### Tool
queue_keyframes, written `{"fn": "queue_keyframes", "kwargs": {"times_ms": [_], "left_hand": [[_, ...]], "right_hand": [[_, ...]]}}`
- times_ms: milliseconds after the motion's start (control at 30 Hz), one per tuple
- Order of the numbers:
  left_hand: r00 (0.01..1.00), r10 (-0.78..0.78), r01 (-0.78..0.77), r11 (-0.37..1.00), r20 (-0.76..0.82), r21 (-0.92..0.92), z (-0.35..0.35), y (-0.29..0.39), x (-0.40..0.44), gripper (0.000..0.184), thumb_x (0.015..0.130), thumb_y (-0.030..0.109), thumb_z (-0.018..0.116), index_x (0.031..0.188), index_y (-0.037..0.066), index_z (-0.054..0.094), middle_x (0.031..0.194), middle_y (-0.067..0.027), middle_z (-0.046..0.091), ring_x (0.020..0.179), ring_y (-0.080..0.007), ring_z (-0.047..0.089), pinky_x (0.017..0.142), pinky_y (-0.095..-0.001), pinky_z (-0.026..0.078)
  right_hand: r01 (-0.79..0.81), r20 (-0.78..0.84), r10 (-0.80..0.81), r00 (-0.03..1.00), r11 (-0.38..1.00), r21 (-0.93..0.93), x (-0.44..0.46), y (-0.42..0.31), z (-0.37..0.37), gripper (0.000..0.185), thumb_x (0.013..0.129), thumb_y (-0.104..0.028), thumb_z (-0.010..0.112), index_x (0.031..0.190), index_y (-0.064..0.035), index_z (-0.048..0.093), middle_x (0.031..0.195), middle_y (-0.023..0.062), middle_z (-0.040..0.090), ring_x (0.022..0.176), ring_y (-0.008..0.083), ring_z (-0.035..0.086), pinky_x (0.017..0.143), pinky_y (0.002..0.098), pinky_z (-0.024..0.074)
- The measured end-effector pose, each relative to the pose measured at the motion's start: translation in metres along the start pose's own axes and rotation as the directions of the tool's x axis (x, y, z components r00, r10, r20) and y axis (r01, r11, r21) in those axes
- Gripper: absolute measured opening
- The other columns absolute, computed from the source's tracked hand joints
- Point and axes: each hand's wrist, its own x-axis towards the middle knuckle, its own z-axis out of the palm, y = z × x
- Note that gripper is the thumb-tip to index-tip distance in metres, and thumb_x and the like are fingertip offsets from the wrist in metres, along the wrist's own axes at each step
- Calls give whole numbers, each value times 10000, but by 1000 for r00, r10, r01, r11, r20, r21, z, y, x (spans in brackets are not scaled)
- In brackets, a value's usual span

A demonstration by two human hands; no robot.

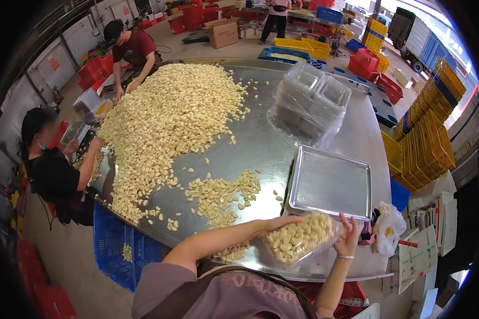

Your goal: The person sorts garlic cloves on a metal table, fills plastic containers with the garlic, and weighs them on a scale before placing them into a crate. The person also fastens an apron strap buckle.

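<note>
Peeled garlic cloves fill a clear plastic box (302, 239), which is tilted above the near edge of the metal table (271, 127). My left hand (280, 224) is closed on the box's far left edge, its fingertips partly hidden. At the box's right end, my right hand (347, 237) grips the side with fingers pointing up. A loose patch of garlic cloves (215, 199) lies left of the box, and a large heap of garlic (170, 111) covers the table's left half. Just beyond the box lies a shiny metal tray (331, 183).
Stacked empty plastic boxes (308, 103) in clear wrap stand at the far right of the table. Two people (130, 50) (53, 167) work along the left side. A blue crate (120, 247) sits below the left edge; yellow crates (423, 146) are stacked at right.
</note>
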Motion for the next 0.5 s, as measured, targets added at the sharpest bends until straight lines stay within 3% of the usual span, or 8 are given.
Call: {"fn": "queue_keyframes", "kwargs": {"times_ms": [100, 167, 267, 300, 367, 433, 467, 500], "left_hand": [[998, -35, 40, 994, -46, 101, 3, -19, -15, 612, 893, 489, 513, 1300, 34, 477, 1241, -105, 565, 1037, -160, 597, 895, -284, 483], [994, -76, 89, 981, -81, 171, 6, -32, -27, 614, 893, 469, 524, 1301, 13, 472, 1241, -109, 559, 1052, -160, 580, 904, -282, 464], [995, -25, 43, 983, -97, 180, -3, -40, -42, 568, 899, 382, 546, 1302, -10, 465, 1238, -100, 552, 1057, -155, 562, 908, -275, 447], [970, 148, -104, 970, -195, 221, -3, -43, -49, 558, 899, 369, 558, 1293, -16, 469, 1193, -100, 572, 1030, -149, 569, 881, -271, 460], [847, 425, -321, 887, -318, 332, 4, -54, -52, 539, 899, 344, 583, 1274, -29, 478, 1102, -101, 613, 977, -138, 584, 828, -262, 485], [723, 588, -346, 762, -362, 547, 30, -58, -43, 558, 886, 210, 612, 1329, -39, 382, 1120, -122, 580, 1003, -149, 562, 827, -270, 483], [712, 624, -384, 729, -321, 566, 41, -60, -33, 608, 867, 147, 622, 1360, -32, 315, 1177, -139, 533, 1034, -169, 551, 848, -278, 480], [710, 648, -420, 704, -276, 573, 54, -68, -23, 673, 847, 84, 631, 1390, -25, 247, 1235, -155, 485, 1065, -189, 539, 870, -286, 477]], "right_hand": [[-43, 157, 121, 980, 904, -425, -19, -6, 63, 319, 860, -229, 603, 1090, -21, 529, 1092, 257, 613, 455, 18, 332, 438, 128, 301], [119, 272, 182, 945, 582, -804, -48, 10, 98, 384, 828, -239, 647, 1106, -15, 506, 1104, 317, 588, 455, 5, 322, 456, 120, 293], [385, 478, -23, 878, 627, -677, -111, 9, 77, 420, 835, -274, 645, 1094, -8, 449, 1067, 333, 596, 454, -23, 323, 395, 131, 239], [429, 413, -181, 892, 624, -654, -123, 21, 66, 422, 850, -250, 620, 1139, -5, 435, 1016, 286, 624, 446, -21, 317, 391, 133, 229], [227, 61, -264, 963, 665, -711, -127, 47, 41, 479, 841, -187, 591, 1239, -9, 391, 952, 196, 632, 455, 2, 343, 400, 140, 242], [162, -49, -263, 964, 718, -677, -115, 84, 25, 732, 800, -154, 592, 1420, -29, 224, 1186, 83, 494, 712, 55, 472, 622, 195, 404], [201, -47, -297, 954, 746, -635, -109, 97, 26, 811, 791, -154, 666, 1443, -51, 194, 1199, 70, 446, 940, 119, 482, 892, 264, 402], [274, -39, -389, 921, 715, -643, -104, 114, -6, 862, 759, -127, 702, 1448, -54, 189, 1245, 80, 439, 1145, 173, 438, 991, 309, 348]]}}
